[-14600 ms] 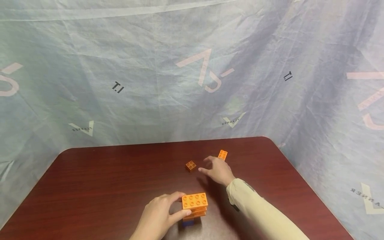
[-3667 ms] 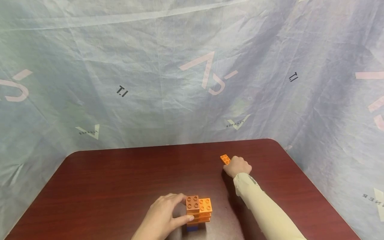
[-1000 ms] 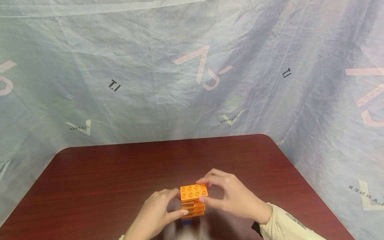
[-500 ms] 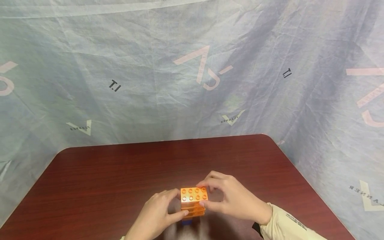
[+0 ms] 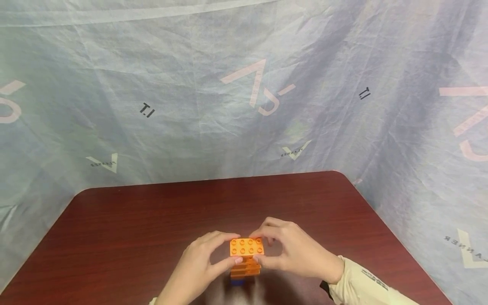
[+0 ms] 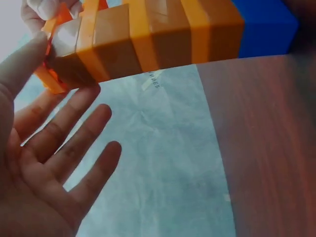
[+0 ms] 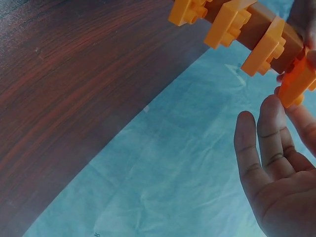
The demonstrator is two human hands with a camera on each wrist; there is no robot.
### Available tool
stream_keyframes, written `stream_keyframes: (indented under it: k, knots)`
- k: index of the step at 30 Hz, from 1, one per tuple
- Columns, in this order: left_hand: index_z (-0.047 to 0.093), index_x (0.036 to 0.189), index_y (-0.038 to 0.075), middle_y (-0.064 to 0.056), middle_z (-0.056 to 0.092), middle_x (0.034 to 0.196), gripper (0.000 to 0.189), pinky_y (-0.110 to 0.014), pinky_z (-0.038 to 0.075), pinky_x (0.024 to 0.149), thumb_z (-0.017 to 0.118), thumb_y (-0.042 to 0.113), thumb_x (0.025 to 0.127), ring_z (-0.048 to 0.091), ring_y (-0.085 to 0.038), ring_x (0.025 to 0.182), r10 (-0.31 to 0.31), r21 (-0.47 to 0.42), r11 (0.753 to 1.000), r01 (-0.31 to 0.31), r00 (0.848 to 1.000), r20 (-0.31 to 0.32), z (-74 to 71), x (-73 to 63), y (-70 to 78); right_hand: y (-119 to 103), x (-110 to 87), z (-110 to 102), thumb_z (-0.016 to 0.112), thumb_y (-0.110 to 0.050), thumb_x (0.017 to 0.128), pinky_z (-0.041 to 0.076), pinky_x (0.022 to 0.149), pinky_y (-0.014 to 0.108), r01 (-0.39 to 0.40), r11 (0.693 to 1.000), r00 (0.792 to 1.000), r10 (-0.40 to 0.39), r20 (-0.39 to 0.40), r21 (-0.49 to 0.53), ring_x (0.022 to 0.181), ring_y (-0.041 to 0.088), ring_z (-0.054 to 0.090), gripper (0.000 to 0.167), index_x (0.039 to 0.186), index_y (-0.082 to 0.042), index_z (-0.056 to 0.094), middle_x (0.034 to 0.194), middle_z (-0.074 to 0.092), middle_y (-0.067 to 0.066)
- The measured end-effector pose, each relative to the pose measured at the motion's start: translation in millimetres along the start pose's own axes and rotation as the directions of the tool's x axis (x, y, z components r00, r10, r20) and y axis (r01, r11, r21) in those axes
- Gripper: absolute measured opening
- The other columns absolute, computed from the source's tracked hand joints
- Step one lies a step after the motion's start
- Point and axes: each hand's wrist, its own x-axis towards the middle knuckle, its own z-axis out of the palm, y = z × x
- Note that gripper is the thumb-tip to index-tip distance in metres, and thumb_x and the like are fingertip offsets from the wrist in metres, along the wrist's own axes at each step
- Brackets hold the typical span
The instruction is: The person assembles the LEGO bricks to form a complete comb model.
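A tower of building bricks (image 5: 244,271) stands upright near the front of the table, orange bricks alternating with brown ones over a blue brick (image 5: 237,282) at the bottom. On top lies an orange eight-stud brick (image 5: 247,247). My left hand (image 5: 202,258) pinches its left end between thumb and fingers. At its right end, thumb and index finger of my right hand (image 5: 293,250) grip it too. The left wrist view shows the brown brick (image 6: 112,42) layers and the blue brick from the side. Orange ends (image 7: 228,22) stick out from the column in the right wrist view.
The dark red wooden table (image 5: 152,220) has rounded far corners. Behind it and along both sides hangs a grey printed cloth (image 5: 183,106).
The brown brick and orange brick seen earlier on the table are now on the tower. Lately the top brick has come down level, and my left hand has risen to it.
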Motion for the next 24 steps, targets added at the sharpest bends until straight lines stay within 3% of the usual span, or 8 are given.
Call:
stream_keyframes:
  k: [7,14,20,24]
  knots:
    - [0.072,0.115,0.026,0.014,0.071,0.113,0.042,-0.047,0.056,0.087,0.068,0.059,0.090,0.067,-0.014,0.106,0.024,0.097,0.995,-0.028,0.999,0.043,-9.8,5.3,3.9,-7,6.1,-4,0.080,-0.030,0.086,0.050,0.071,0.020,-0.014,0.998,0.998,0.018,0.063,-0.067,0.080,-0.002,0.055,0.023,0.106,-0.023,0.071,0.096,0.058,-0.019]
    - [0.074,0.118,0.020,0.005,0.074,0.114,0.048,-0.049,0.057,0.083,0.071,0.057,0.089,0.070,-0.019,0.105,0.007,0.191,0.981,-0.017,0.999,0.054,-13.6,5.2,11.3,-13,16.8,-1,0.071,-0.039,0.097,0.052,0.080,0.020,0.083,0.990,0.993,-0.072,0.098,-0.116,0.088,0.000,0.059,0.030,0.118,-0.018,0.073,0.103,0.066,-0.016]
    - [0.078,0.116,0.020,0.000,0.077,0.108,0.044,-0.045,0.058,0.076,0.079,0.048,0.082,0.073,-0.021,0.095,0.045,0.323,0.945,-0.044,0.999,0.006,-10.5,4.0,18.1,-18,23.3,-4,0.073,-0.041,0.094,0.045,0.067,0.015,0.081,0.982,0.990,-0.061,0.124,-0.169,0.074,-0.001,0.050,0.026,0.107,-0.019,0.076,0.086,0.059,-0.016]
    - [0.079,0.115,0.022,-0.001,0.077,0.106,0.043,-0.044,0.057,0.073,0.082,0.047,0.080,0.073,-0.022,0.092,0.014,0.359,0.933,-0.011,1.000,-0.004,-8.8,3.9,21.8,-21,28.9,-7,0.076,-0.042,0.091,0.042,0.062,0.016,0.073,0.973,0.986,-0.038,0.163,-0.217,0.070,0.000,0.045,0.026,0.103,-0.019,0.076,0.080,0.055,-0.016]
